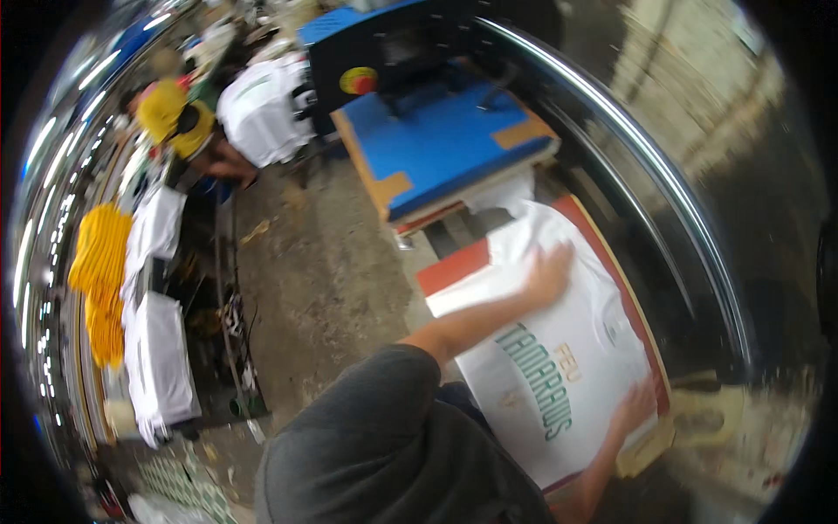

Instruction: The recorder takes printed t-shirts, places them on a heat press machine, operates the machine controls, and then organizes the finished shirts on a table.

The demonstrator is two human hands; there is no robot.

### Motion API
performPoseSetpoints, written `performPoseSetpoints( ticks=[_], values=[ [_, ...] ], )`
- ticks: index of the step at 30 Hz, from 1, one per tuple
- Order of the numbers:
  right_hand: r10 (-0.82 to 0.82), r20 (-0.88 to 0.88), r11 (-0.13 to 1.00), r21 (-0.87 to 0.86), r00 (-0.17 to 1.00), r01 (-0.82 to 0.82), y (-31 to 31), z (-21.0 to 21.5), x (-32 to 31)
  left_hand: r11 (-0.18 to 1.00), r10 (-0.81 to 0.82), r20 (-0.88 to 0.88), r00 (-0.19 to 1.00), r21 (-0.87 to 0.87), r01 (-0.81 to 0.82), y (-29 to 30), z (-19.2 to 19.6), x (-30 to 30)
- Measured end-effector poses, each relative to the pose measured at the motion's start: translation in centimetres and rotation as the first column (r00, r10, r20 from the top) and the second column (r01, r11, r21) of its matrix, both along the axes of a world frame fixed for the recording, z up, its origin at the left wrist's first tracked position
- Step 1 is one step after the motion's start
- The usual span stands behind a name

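White shirt (559,349), left hand (548,275) flat, motion-blurred

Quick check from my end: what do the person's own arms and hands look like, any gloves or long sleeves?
No gloves on either hand. The left hand and the right hand are both bare, with no rings, watch or bands that I can make out. The forearms are uncovered too. The person wears a dark grey short-sleeved shirt, and its sleeve ends at about the elbow on the left arm. The picture is blurred, so finer details cannot be told.
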State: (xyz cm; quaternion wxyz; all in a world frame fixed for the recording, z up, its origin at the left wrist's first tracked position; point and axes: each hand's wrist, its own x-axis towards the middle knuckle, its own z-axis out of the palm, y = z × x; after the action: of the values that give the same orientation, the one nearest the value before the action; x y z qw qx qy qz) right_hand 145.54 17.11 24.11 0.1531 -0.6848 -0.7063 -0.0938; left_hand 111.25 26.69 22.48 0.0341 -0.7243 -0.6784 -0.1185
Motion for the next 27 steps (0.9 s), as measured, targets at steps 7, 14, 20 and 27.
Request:
performPoseSetpoints(
  ticks=[7,14,20,27],
  values=[
    [-0.097,0.012,0.995,-0.025,0.995,0.098,1.2,-1.3,-1.6,0.814,-0.530,0.324,0.784,-0.065,0.577,-17.2,1.1,-2.6],
    [0.507,-0.359,0.859,0.287,0.783,-0.424,5.1,5.5,-24.4,0.979,-0.112,0.065,0.992,-0.162,0.121,-21.3,2.7,-17.7],
    [0.859,-0.456,0.396,0.298,0.235,-0.869,2.0,16.8,-48.4,0.964,0.246,0.084,0.966,-0.129,-0.234,-30.6,0.2,-27.5],
    [0.981,-0.066,0.196,0.326,0.185,-0.925,2.2,22.2,-71.4,0.358,0.832,-0.063,0.551,-0.698,-0.620,-52.8,-8.0,-41.1]
  ],
)
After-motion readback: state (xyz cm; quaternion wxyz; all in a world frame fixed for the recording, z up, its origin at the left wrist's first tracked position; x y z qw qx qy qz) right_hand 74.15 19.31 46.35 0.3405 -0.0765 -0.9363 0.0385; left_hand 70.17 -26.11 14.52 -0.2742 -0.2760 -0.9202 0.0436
